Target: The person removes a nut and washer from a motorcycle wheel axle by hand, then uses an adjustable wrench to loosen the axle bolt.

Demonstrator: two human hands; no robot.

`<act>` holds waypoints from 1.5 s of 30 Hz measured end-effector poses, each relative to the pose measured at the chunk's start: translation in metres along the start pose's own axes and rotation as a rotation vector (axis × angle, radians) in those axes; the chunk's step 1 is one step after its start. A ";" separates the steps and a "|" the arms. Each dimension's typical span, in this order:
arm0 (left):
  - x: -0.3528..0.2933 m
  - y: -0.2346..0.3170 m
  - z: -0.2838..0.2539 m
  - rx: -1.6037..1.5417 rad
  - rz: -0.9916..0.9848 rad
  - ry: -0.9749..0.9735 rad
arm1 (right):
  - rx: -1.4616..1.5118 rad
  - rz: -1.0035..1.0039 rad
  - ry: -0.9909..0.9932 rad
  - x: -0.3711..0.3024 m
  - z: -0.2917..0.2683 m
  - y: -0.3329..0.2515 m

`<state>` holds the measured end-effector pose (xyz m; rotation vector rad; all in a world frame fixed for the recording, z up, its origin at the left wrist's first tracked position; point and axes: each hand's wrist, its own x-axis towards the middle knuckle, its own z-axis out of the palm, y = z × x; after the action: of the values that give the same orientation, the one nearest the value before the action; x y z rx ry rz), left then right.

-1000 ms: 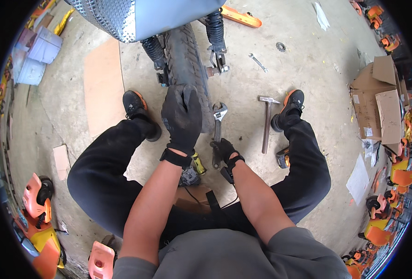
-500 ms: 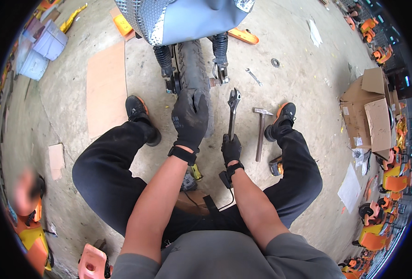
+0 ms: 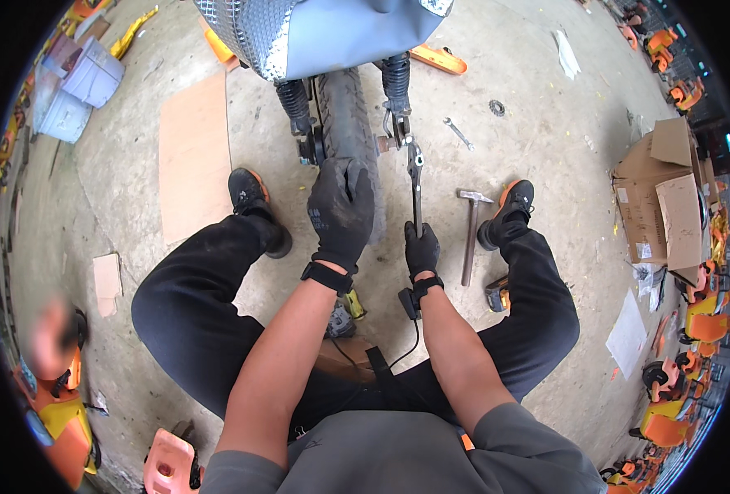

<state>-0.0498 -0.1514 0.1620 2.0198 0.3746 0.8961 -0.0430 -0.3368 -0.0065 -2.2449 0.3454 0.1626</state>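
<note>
In front of me stands a scooter's wheel with a black treaded tire (image 3: pixel 344 107), between two bellows-covered shock absorbers (image 3: pixel 396 82). My left hand (image 3: pixel 340 210), in a black glove, rests closed on the near part of the tire. The fingertips are partly hidden. My right hand (image 3: pixel 422 249), gloved too, is closed round the handle of an adjustable wrench (image 3: pixel 417 185). The wrench points away from me, its jaw just at the right end of the axle (image 3: pixel 388 143). Whether the jaw grips the nut I cannot tell.
A hammer (image 3: pixel 469 239) lies right of my right hand, by my right shoe. Farther off lie a small wrench (image 3: pixel 459 133) and a toothed ring (image 3: pixel 497 108). Flat cardboard (image 3: pixel 192 156) lies left, an opened box (image 3: pixel 657 202) stands right, and buckets (image 3: pixel 67 115) stand far left.
My right hand has moved forward and slightly right, carrying the wrench jaw up to the axle end. My left hand stays on the tire. The whole view has shifted slightly.
</note>
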 end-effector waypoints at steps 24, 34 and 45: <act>0.000 -0.002 0.001 -0.021 0.058 -0.014 | -0.333 -0.204 -0.080 0.093 0.023 0.013; 0.001 0.003 0.002 -0.057 0.018 0.033 | -0.365 -0.135 -0.136 0.024 0.001 -0.021; 0.000 0.004 0.001 -0.088 -0.034 0.047 | 0.302 0.142 -0.615 -0.019 -0.115 -0.145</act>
<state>-0.0487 -0.1543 0.1648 1.9098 0.3880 0.9247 -0.0177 -0.3323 0.1779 -1.7657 0.1760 0.7992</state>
